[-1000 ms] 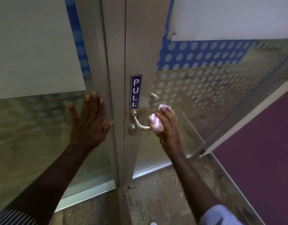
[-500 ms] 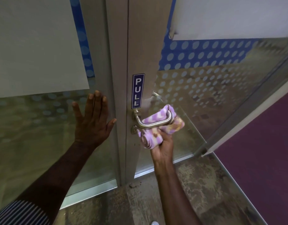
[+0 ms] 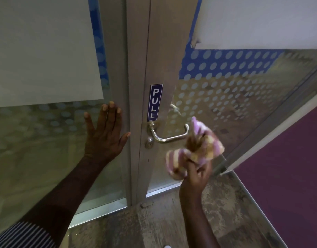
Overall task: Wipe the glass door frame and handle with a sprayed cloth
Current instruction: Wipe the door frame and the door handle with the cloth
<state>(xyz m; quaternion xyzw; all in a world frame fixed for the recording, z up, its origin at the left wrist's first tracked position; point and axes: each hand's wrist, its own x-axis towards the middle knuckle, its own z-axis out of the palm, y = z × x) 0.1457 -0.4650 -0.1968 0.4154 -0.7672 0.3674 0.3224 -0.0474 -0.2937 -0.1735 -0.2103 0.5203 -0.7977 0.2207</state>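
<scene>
L hand (image 3: 105,135) lay flat, fingers spread, on the glass at 9 o'clock of the frame (image 3: 159,51). R hand (image 3: 197,173) clutched the bunched cloth (image 3: 195,153), blurred, at 4 o'clock of the handle (image 3: 169,136), just beside it; contact unclear. PULL sign (image 3: 155,102) sat at 12 of handle.
</scene>
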